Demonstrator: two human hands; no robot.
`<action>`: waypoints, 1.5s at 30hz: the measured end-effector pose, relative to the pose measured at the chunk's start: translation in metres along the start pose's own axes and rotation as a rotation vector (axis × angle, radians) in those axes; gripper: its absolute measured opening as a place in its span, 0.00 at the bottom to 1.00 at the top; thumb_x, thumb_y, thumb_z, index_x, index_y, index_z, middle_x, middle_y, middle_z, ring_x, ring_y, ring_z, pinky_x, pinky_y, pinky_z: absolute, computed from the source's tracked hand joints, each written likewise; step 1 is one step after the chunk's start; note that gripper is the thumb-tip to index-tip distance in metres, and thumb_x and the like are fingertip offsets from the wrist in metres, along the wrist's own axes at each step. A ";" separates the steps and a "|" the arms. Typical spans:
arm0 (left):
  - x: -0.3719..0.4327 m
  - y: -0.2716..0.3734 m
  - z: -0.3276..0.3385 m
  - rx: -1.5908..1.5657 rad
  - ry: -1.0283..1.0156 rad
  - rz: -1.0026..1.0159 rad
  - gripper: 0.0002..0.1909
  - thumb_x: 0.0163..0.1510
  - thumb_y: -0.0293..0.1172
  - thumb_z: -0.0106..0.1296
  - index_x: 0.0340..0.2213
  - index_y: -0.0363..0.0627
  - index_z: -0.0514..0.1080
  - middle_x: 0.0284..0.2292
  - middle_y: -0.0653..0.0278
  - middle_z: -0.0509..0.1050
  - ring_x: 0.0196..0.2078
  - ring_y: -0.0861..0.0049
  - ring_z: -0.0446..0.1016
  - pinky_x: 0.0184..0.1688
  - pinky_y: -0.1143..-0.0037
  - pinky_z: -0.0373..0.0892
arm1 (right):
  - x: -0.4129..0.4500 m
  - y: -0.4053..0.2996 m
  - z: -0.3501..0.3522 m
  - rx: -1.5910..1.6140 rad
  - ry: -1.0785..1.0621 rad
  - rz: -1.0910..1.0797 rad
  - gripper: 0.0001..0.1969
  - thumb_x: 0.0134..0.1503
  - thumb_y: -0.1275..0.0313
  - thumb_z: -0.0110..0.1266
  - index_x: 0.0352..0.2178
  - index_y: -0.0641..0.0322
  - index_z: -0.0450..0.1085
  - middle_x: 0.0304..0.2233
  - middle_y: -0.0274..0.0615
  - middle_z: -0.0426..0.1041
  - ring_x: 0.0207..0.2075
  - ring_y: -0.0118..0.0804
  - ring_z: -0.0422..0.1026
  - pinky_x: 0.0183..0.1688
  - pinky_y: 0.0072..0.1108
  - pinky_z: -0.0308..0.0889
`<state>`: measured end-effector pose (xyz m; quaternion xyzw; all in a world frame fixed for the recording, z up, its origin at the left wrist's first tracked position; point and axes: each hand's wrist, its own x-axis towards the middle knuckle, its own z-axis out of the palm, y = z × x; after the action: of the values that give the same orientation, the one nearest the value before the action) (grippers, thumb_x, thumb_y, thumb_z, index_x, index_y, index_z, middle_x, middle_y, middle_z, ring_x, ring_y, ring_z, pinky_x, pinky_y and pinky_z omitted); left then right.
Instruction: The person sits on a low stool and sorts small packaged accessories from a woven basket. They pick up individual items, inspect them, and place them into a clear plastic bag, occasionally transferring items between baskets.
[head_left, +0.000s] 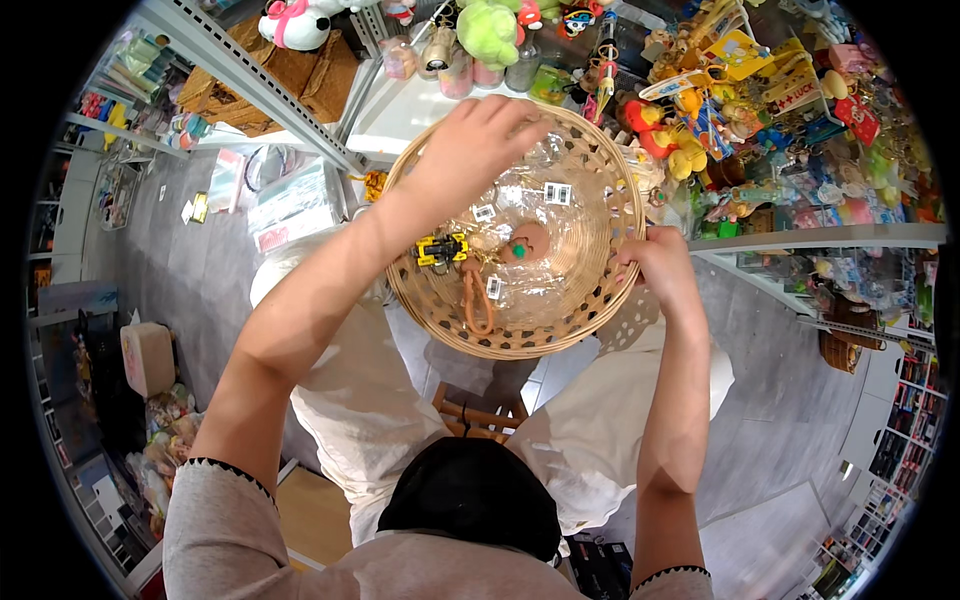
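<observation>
A round woven wicker basket (517, 348) is held over my lap, tilted towards me. My right hand (664, 264) grips its right rim, thumb on the inside. My left hand (476, 146) reaches across the far rim with its fingers bent downward; whether it holds anything is hidden under the palm. Inside the basket lie clear plastic wrappers (577, 244) with printed labels (556, 193). Among them are a yellow and black toy vehicle (442, 249), a brown charm with a green spot (525, 244) and a brown looped strap (478, 306).
Beyond the basket stands a white shelf (382, 124) with a green plush toy (487, 34) and several jars. Keychain charms (686, 142) hang thickly at the right, above a metal shelf edge (817, 236). Plastic bags (296, 206) lie at the left, near a woven box (322, 75).
</observation>
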<state>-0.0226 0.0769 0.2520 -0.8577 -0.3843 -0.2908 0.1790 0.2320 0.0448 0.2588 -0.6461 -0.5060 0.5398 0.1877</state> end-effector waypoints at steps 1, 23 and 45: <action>0.001 0.007 -0.002 -0.008 -0.033 0.036 0.15 0.36 0.25 0.53 0.31 0.46 0.68 0.27 0.68 0.67 0.27 0.75 0.68 0.27 0.76 0.65 | -0.001 -0.002 0.000 0.037 -0.015 0.019 0.05 0.36 0.78 0.46 0.18 0.71 0.66 0.15 0.39 0.67 0.13 0.26 0.67 0.14 0.14 0.60; -0.006 -0.017 -0.035 -2.140 -0.064 -0.978 0.16 0.57 0.38 0.27 0.41 0.39 0.58 0.26 0.69 0.63 0.15 0.92 0.54 0.12 0.89 0.53 | -0.008 0.010 -0.006 0.206 -0.058 0.054 0.06 0.38 0.77 0.46 0.22 0.69 0.66 0.16 0.36 0.68 0.15 0.25 0.68 0.16 0.12 0.60; 0.057 0.086 0.066 -1.777 0.253 -1.101 0.10 0.52 0.35 0.43 0.33 0.43 0.60 0.24 0.69 0.62 0.26 0.83 0.60 0.29 0.82 0.58 | -0.122 0.141 -0.010 -0.329 0.341 0.096 0.10 0.37 0.72 0.48 0.18 0.72 0.67 0.15 0.58 0.66 0.22 0.56 0.68 0.27 0.34 0.63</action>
<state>0.0979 0.0887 0.2304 -0.3511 -0.3480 -0.5967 -0.6321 0.3166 -0.1159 0.2129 -0.7732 -0.5167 0.3413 0.1367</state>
